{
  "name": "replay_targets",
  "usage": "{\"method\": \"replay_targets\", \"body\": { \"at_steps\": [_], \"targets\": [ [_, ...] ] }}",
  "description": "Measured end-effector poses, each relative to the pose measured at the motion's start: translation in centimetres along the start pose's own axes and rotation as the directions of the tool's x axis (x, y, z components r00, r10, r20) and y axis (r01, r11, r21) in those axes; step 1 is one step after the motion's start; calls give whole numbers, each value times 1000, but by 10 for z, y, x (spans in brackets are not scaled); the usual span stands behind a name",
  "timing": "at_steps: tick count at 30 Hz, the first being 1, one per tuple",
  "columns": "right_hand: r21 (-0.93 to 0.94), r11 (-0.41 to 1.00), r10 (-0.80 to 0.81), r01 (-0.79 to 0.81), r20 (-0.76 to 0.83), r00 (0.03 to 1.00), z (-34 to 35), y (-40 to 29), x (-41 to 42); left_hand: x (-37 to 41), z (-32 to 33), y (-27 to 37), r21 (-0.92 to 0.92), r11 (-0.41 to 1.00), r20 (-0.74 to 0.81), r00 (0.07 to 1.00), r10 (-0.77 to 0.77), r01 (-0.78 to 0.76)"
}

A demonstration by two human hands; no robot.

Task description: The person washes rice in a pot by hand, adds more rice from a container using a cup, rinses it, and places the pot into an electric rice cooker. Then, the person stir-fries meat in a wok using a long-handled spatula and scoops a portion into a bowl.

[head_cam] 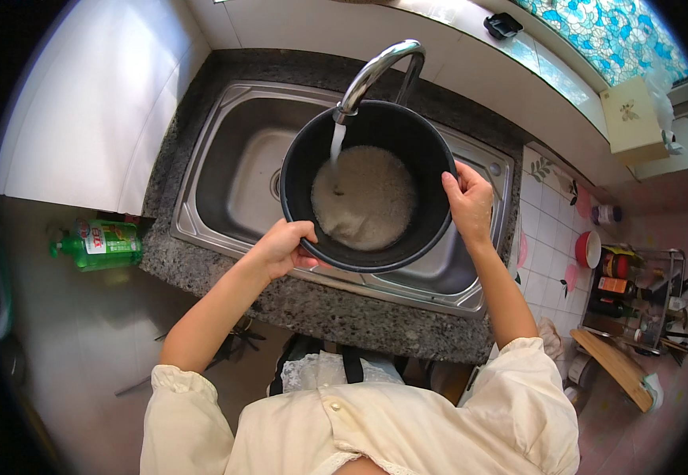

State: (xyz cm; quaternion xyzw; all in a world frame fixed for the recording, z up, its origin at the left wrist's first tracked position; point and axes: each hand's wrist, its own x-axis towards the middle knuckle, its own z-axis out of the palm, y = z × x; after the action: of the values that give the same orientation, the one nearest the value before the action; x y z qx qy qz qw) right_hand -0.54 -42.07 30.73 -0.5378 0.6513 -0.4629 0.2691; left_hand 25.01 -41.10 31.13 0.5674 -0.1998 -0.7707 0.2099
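A round dark pot (pixel 421 139) is held over a stainless steel double sink (pixel 207 178), between its two basins. Water runs from the curved chrome faucet (pixel 373 68) into it. Pale grains that look like rice (pixel 373 202) lie in cloudy water at the bottom. My left hand (pixel 287 246) grips the near left rim, thumb on top and fingers beneath. My right hand (pixel 468 196) is closed on the right rim, its thumb over the edge. The undersides of the pot and some fingertips are hidden.
Speckled stone counter (pixel 344 320) surrounds the sink. A green soap pump bottle (pixel 109 244) stands at the left. To the right are a red bowl (pixel 587 249), a rack of bottles (pixel 617 297) and a wooden cutting board (pixel 614 368). A pale box (pixel 632 119) sits on the window ledge.
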Motion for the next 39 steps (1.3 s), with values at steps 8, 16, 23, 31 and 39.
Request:
{"method": "replay_targets", "body": {
  "at_steps": [8, 16, 23, 31, 39],
  "targets": [
    [193, 976, -92, 99, -44, 995, 18, -23, -3, -6, -18, -22, -51, 998, -64, 998, 27, -30],
    [645, 99, 330, -758, 697, 636, 152, -27, 69, 7, -15, -13, -39, 997, -76, 995, 65, -68],
    [572, 777, 14, -262, 401, 916, 65, -32, 60, 1, -19, -6, -71, 992, -87, 992, 95, -101],
    [799, 504, 561, -328, -15, 828, 105, 102, 131, 3, -29, -11, -93, 992, -162, 985, 64, -80],
    [227, 961, 245, -158, -429, 869, 93, 99, 86, -25, -33, -28, -57, 995, -128, 989, 72, -80]
  ]
}}
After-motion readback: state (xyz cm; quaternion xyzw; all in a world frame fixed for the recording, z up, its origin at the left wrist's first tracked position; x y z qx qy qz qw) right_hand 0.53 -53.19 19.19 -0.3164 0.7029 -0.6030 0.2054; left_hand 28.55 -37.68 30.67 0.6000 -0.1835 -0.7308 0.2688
